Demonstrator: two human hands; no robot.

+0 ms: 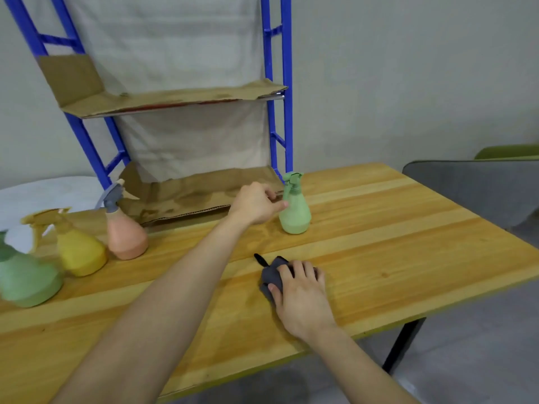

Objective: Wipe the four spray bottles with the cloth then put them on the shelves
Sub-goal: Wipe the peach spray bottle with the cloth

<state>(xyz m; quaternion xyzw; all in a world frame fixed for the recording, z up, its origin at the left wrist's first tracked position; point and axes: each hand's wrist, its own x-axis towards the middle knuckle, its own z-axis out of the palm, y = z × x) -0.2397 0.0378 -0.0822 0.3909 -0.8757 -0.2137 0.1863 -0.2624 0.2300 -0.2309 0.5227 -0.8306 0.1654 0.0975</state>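
Note:
A light green spray bottle (294, 212) stands upright on the wooden table (393, 228) beside the shelf's right post. My left hand (255, 204) reaches across to it, thumb touching its side, fingers not closed around it. My right hand (302, 290) lies on a crumpled dark grey cloth (271, 277) on the table. At the left stand a pink bottle with a grey trigger (125, 231), a yellow bottle (80, 250) and a darker green bottle (27, 279). The blue-framed shelf unit (275, 83) has cardboard-lined shelves (175, 99).
A grey chair back (472, 191) stands off the table's right side, with a green seat (507, 151) behind it. A white round surface (43, 191) lies behind the bottles at the left. The lower cardboard shelf (189, 196) sits at table height.

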